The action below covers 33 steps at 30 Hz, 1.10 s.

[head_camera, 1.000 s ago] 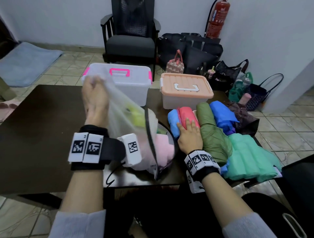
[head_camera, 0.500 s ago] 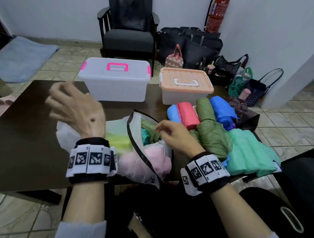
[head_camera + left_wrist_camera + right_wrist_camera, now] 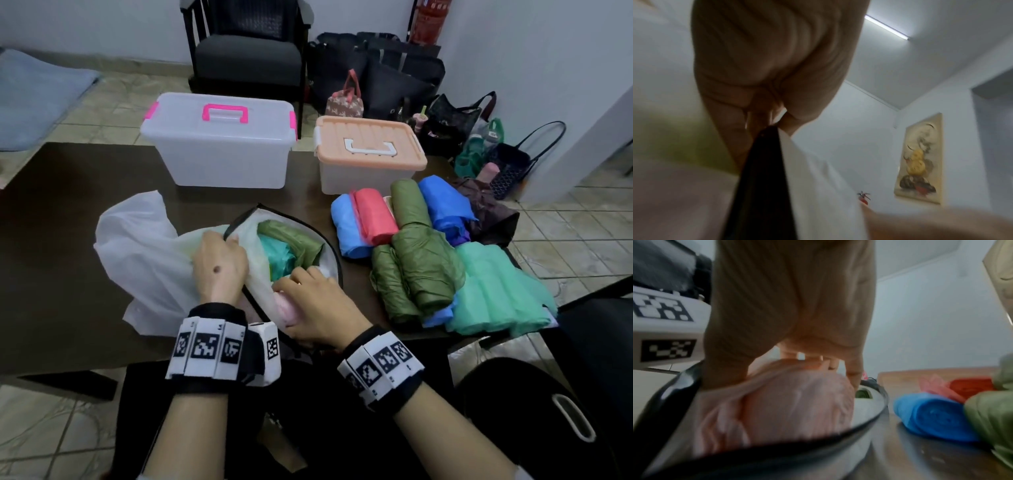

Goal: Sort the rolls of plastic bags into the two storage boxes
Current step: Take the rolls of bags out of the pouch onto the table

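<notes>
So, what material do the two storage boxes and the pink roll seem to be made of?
Storage boxes: apparently rigid moulded plastic, with milky translucent walls; one lid is opaque peach. Pink roll, gripped by the right hand: probably thin plastic film, soft and wrinkled.

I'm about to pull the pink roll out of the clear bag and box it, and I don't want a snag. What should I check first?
1. Left hand holds the black rim of the clear bag: ok.
2. Right hand wrapped around the pink roll: ok.
3. Bag mouth wide enough for the roll: cannot tell.
4. Pink-handled box lid off: not ok, still shut.
5. Peach-lidded box lid off: not ok, still shut.
6. Table spot free for setting down: ok.
</notes>
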Each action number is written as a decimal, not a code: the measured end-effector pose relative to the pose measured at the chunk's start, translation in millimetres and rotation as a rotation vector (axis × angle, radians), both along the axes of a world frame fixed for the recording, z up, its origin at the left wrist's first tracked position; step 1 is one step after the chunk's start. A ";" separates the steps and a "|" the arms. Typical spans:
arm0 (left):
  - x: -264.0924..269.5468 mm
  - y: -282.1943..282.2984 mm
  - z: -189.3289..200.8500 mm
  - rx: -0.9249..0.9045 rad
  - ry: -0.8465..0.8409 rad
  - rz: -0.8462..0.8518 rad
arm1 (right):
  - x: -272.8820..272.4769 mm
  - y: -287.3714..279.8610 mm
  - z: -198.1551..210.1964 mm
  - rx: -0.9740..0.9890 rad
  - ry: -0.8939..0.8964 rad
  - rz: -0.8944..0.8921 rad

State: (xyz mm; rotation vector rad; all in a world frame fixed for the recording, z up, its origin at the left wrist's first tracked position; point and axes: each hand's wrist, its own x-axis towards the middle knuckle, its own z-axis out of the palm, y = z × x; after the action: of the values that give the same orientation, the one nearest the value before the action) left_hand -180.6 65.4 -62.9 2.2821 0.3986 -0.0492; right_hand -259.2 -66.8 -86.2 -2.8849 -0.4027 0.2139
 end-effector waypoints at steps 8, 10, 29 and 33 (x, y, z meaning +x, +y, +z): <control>21.3 31.9 -19.9 -0.501 0.046 0.191 | 18.2 10.9 -7.0 0.068 0.007 -0.025; 22.5 36.2 -19.7 -0.572 0.047 0.247 | 25.6 10.3 -3.5 0.171 0.043 -0.043; 22.0 30.3 -31.3 -0.295 -0.133 0.276 | -1.6 -49.5 -8.9 0.019 -0.040 -0.851; 23.1 32.1 -36.9 -0.276 -0.148 0.285 | 6.6 -51.3 -18.1 0.033 0.027 -0.849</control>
State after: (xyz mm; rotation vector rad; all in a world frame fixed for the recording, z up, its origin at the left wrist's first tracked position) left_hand -157.4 97.5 -99.8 1.9260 0.5961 0.1967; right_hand -252.6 -118.0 -104.4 -2.7265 0.8049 0.0906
